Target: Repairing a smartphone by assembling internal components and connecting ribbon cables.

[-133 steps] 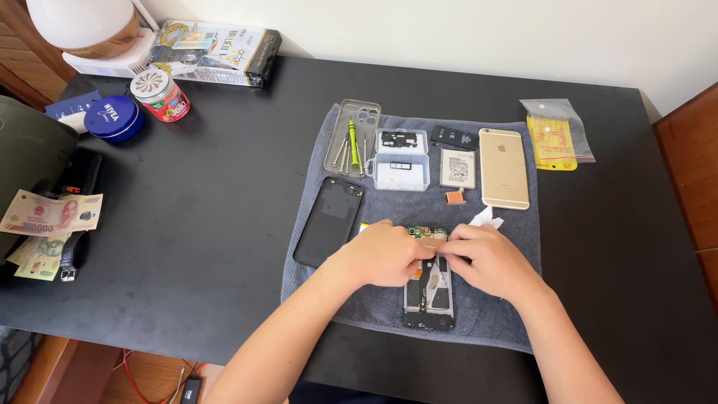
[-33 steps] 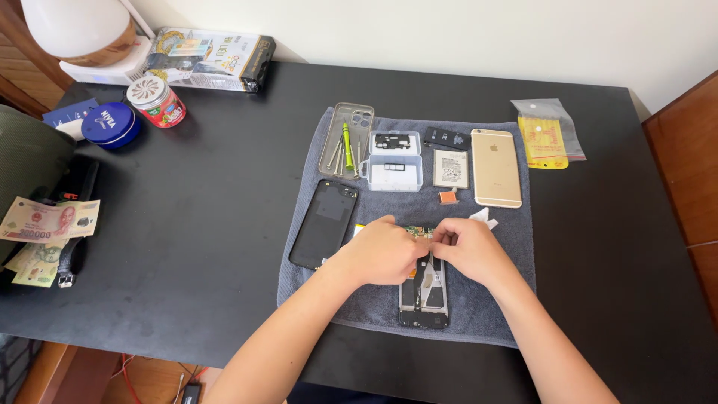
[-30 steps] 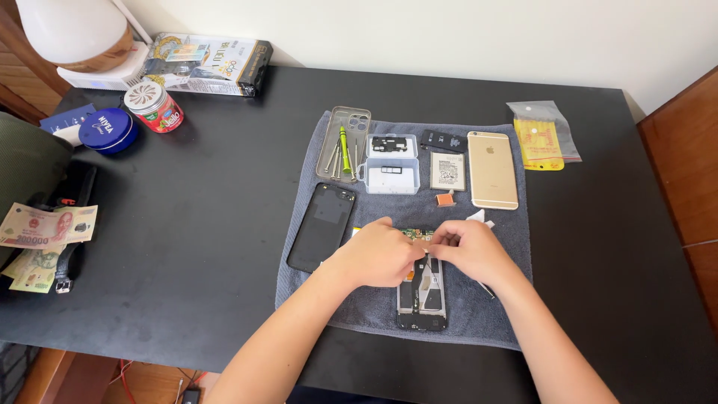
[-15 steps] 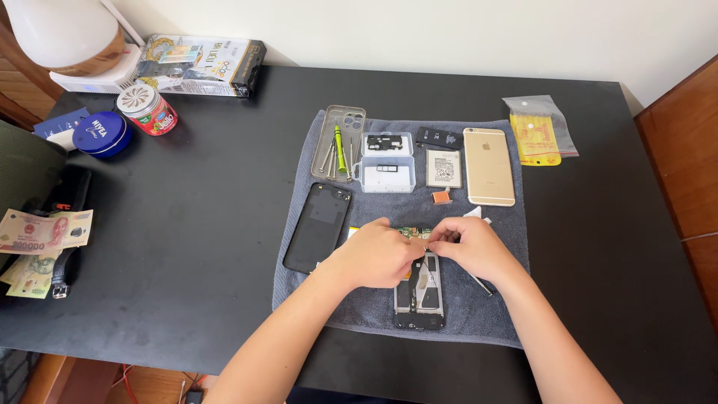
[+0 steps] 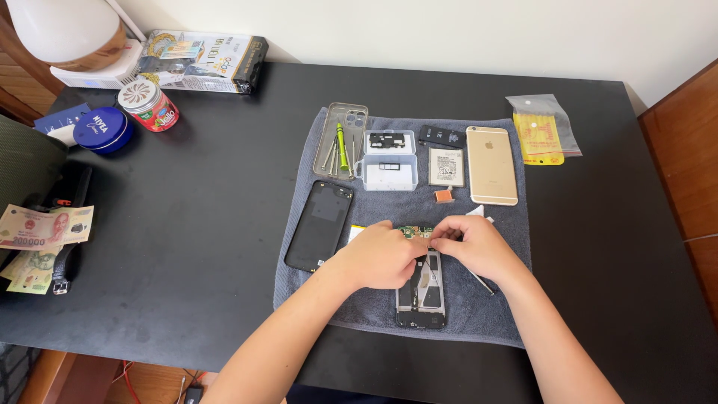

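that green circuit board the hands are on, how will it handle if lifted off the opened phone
The green circuit board looks thin and small, so probably light and stiff, yet fragile if bent. Both the left hand and right hand pinch it over the opened phone, suggesting it needs careful handling; whether it is still attached is hidden.

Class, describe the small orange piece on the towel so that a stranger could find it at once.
Start at the grey towel on the black table. Below the white battery, left of the gold phone, lies a small orange piece: the only orange thing on the towel.
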